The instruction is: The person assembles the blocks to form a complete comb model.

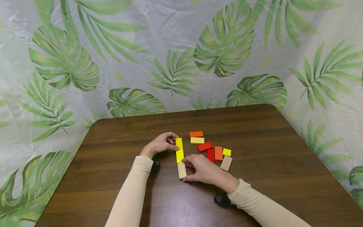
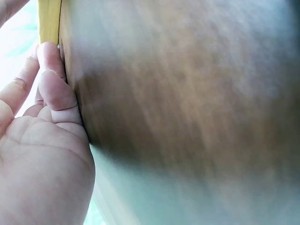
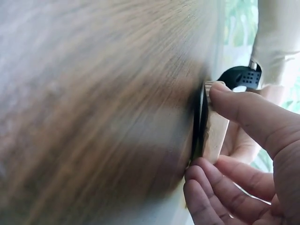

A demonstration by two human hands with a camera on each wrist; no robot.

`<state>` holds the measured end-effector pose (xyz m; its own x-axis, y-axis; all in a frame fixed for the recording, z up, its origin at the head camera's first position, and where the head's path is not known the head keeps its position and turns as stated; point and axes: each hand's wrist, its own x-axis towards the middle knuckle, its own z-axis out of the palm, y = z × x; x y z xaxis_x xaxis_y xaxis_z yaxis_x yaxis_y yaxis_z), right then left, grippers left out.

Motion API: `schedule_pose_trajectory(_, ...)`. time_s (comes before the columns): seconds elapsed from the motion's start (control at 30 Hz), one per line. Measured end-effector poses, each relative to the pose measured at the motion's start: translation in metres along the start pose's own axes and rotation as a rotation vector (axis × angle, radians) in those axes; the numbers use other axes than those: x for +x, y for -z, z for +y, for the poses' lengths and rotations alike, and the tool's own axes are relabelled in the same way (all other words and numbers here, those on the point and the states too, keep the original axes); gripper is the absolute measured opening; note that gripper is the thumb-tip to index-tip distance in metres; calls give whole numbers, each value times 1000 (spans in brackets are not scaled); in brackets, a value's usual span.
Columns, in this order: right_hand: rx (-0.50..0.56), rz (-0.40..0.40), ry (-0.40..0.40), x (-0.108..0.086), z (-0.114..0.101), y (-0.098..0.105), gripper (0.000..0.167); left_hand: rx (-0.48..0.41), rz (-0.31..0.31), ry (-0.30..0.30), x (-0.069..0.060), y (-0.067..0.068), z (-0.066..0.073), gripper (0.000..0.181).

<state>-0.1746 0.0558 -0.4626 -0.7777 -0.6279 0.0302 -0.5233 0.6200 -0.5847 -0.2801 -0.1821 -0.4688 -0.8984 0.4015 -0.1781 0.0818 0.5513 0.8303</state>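
Yellow blocks (image 1: 180, 155) lie end to end in a narrow row about midway between the left and right edges of the worktop (image 1: 119, 195), well in from its far edge; seams are too faint for you to count the pieces. A striped wooden block (image 1: 182, 171) continues the row at its end farthest from that far edge. Your left hand (image 1: 162, 144) grips the yellow part: thumb against the side facing the worktop's left edge, fingertips curled at the far end. Your right hand (image 1: 205, 170) holds the striped block lengthwise, thumb at one end and fingers toward the other; the right wrist view confirms this. Toward the worktop's right edge you have loose blocks. Nearest the far edge lies an orange block (image 1: 196, 134), with a pale yellow block (image 1: 197, 141) just beside it. Next comes a slanted red block (image 1: 205, 147), then a second red block (image 1: 211, 155), partly behind your right hand. An orange-red block (image 1: 218, 153), a small bright yellow block (image 1: 227, 152) and a plain wooden block (image 1: 226, 163) sit nearest the right edge. Leaf-printed cloth (image 1: 173, 37) hangs beyond the far edge.
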Motion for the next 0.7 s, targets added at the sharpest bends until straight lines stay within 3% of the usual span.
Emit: schedule_pose_trajectory(0.7,-74,29,28,1,-2,-4,57,-3,-2,14,3,-1,-2,51)
